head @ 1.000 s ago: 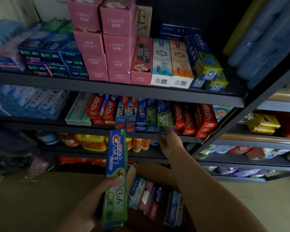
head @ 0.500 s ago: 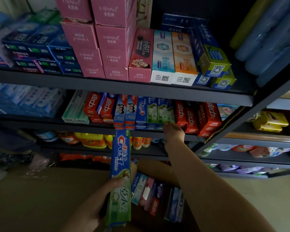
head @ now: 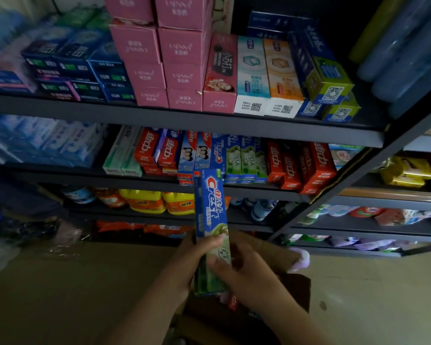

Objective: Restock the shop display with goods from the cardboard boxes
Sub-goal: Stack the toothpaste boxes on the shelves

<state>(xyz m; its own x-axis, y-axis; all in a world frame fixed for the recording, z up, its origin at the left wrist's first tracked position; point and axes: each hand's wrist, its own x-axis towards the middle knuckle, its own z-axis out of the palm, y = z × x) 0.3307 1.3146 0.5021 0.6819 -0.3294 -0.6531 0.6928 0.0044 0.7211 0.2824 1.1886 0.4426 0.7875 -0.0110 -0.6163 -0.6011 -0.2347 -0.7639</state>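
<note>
Dark metal shelving unit [head: 184, 119], top board with pink cartons [head: 159, 70] at 12 o'clock, middle board with upright toothpaste boxes [head: 244, 160] at centre, lower board with yellow jugs [head: 157, 201], tan floor [head: 60, 295] at 7 o'clock bearing a cardboard box [head: 266, 247]

Toothpaste boxes [head: 234, 158] pack the middle shelf [head: 135, 179] tightly.

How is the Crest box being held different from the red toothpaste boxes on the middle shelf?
The Crest box is blue and green; the red toothpaste boxes are red. The Crest box is gripped by the left hand and right hand above the cardboard box; the red ones stand shelved. Both stand upright.
</note>
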